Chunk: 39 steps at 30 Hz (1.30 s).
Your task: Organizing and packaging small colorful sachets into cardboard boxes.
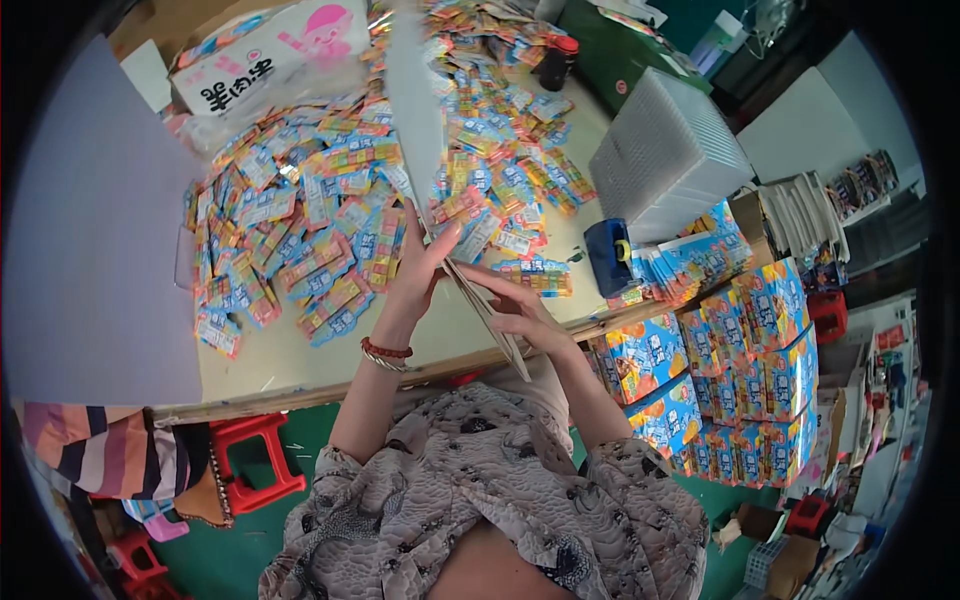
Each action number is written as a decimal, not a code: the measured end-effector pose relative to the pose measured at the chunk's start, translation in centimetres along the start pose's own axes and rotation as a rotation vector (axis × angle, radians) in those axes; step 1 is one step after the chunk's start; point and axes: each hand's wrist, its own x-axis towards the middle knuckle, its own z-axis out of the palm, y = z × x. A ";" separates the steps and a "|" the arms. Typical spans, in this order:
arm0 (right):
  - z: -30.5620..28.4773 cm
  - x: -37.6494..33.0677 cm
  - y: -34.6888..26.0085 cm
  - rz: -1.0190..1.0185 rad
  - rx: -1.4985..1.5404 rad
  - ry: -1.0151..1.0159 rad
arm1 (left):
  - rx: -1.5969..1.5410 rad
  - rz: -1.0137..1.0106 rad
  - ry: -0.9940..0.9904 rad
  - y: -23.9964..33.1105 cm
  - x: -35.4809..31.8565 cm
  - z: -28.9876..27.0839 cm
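Between my two hands is a flat, pale cardboard piece (414, 110), seen almost edge-on. It looks like a folded carton, and its far end is blurred. My left hand (422, 262) grips its left side, with the thumb across the near face. My right hand (522, 308) has its fingers pressed along the right side, lower down. The layered lower edge points toward my lap. Beneath and beyond my hands lies a wide heap of small colourful packets (335, 250) on the pale table (275, 365).
At the right stand a grey ribbed plastic bin (655, 150), a blue tape dispenser (607, 262) and stacked blue-orange boxes (735, 375). A white carton (270, 60) stands far left, near a purple-grey panel (95, 230). A dark jar (557, 65) stands at the back. Red stools (255, 460) are below the table.
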 end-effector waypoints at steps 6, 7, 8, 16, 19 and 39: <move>-2.1 2.1 2.0 -0.070 0.092 0.251 | -0.019 0.019 0.003 0.9 -1.0 -3.0; -1.7 2.5 1.5 -0.068 0.097 0.247 | -0.016 0.018 0.010 1.1 -1.4 -3.2; -1.2 2.8 0.8 -0.029 -0.219 0.257 | 0.128 0.037 0.015 1.1 -1.9 -3.4; -2.6 6.1 0.3 0.149 -1.041 0.338 | 0.583 0.007 0.044 1.6 -3.8 -3.0; -7.3 4.8 -0.4 -0.041 -0.941 0.460 | 0.348 -0.183 -0.020 2.9 -6.0 -5.1; -1.3 -0.6 -2.3 -0.047 -0.847 0.386 | 1.796 1.217 -0.392 5.0 -2.2 -1.8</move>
